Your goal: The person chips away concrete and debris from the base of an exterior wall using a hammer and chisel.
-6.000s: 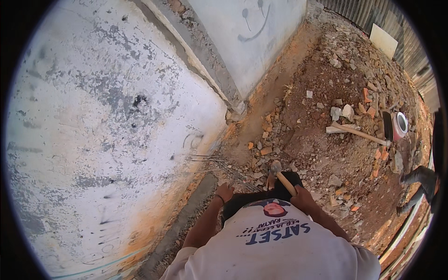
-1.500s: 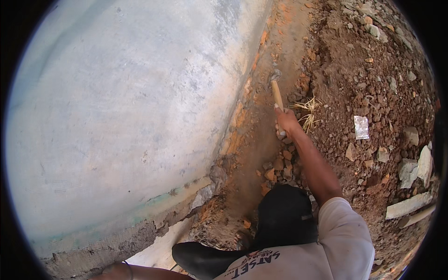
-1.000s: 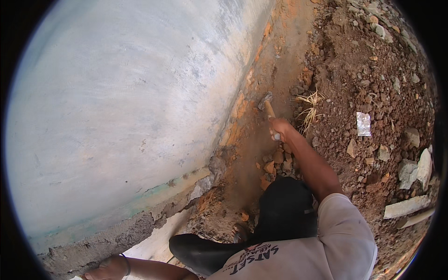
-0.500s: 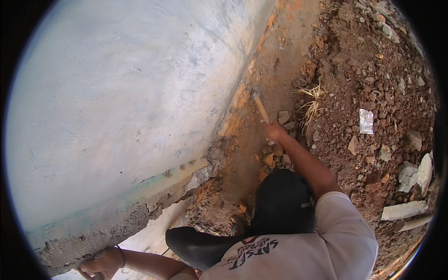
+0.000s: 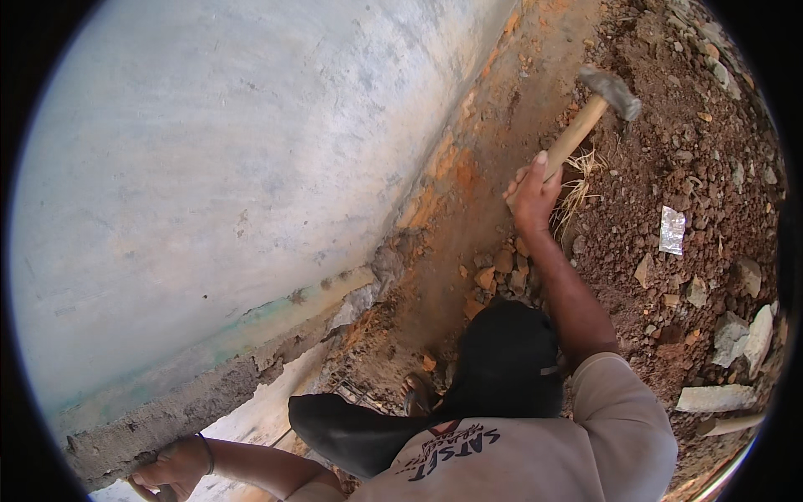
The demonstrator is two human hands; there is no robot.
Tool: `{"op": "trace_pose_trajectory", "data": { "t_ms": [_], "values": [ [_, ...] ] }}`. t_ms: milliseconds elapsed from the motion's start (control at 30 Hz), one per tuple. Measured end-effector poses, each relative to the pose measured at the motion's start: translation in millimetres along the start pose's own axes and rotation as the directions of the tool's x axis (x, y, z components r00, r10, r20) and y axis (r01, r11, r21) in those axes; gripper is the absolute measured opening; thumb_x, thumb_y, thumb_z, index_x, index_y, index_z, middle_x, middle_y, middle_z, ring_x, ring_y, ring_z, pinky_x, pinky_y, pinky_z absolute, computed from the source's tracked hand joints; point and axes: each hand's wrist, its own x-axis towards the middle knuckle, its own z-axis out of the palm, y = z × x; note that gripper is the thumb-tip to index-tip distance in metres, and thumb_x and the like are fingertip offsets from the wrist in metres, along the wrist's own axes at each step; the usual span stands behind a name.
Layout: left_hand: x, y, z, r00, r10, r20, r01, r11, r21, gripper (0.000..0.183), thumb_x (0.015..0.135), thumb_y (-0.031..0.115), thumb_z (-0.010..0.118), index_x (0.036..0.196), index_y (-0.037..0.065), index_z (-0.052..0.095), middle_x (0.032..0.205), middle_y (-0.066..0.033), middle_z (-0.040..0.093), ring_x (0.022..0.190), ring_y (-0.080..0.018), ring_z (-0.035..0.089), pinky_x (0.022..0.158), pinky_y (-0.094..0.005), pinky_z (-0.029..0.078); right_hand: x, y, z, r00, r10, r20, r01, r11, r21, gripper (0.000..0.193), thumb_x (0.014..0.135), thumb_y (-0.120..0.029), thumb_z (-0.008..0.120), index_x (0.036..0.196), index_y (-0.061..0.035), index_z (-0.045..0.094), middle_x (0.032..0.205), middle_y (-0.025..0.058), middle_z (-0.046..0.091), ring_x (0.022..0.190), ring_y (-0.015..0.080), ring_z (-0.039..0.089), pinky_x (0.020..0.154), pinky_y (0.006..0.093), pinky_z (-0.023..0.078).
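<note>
Left hand [image 5: 174, 468] at ledge [image 5: 184, 402], grip unclear; right hand [image 5: 535, 199] clenched round hammer [image 5: 580, 130]; wall foot [image 5: 439, 180] leftward chipped, wall face [image 5: 242, 167] mostly intact.

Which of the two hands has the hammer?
The right hand, wrapped around the wooden-handled hammer; the left hand is instead at the rough grey wall edge.

The only lettering that's readable here is on the person's pale beige short-sleeved cloth T-shirt [image 5: 535, 458]: one chunky dark line of capitals [image 5: 456, 456], running at a slant, plus smaller dark rows beside it. Can't tell if the flat, shiny silver foil piece [image 5: 672, 230] has print.
</note>
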Motion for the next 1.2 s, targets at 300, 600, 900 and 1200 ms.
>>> {"op": "trace_pose_trajectory", "data": {
  "t_ms": [300,600,900,1200],
  "values": [
    [-1,7,8,0.954,-0.292,-0.072,0.247,0.897,-0.367,0.031,0.091,0.009,0.074,0.11,-0.006,0.055,0.09,-0.0182,0.07,0.078,-0.0213,0.07,0.07,-0.0329,0.061,-29,45,-56,0.692,0.681,0.238,-0.542,0.709,-0.451,0.035,0.1,-0.041,0.062,0.104,-0.0095,0.048,0.069,-0.0001,0.05,0.048,0.0112,0.049,0.041,0.0299,0.045],
    [-6,-23,2,0.964,-0.245,-0.104,0.187,0.901,-0.392,0.024,0.093,0.008,0.072,0.106,-0.006,0.057,0.093,-0.0186,0.071,0.083,-0.0227,0.071,0.07,-0.0348,0.061,-32,44,-13,0.97,0.237,0.059,-0.222,0.957,-0.186,0.038,0.104,-0.042,0.054,0.103,-0.0048,0.046,0.071,0.0023,0.052,0.051,0.0119,0.053,0.046,0.0311,0.049],
    [-8,-4,14,0.993,-0.058,-0.099,0.033,0.971,-0.238,0.023,0.097,0.01,0.067,0.104,-0.01,0.059,0.102,-0.0223,0.071,0.086,-0.024,0.071,0.074,-0.0367,0.062,-38,48,-52,0.665,0.729,0.163,-0.567,0.635,-0.524,0.049,0.1,-0.049,0.059,0.114,-0.0036,0.051,0.071,0.0019,0.052,0.052,0.0115,0.05,0.046,0.0328,0.046],
    [18,85,33,0.872,-0.474,-0.126,0.438,0.868,-0.235,0.052,0.097,0.048,0.061,0.114,0.0,0.056,0.105,-0.0147,0.062,0.091,-0.029,0.062,0.073,-0.0439,0.053,75,-34,21,0.931,-0.308,-0.195,0.328,0.942,0.078,0.034,0.103,-0.033,0.058,0.109,-0.0026,0.043,0.073,0.005,0.054,0.052,0.0135,0.054,0.047,0.031,0.048]
  ]
}}
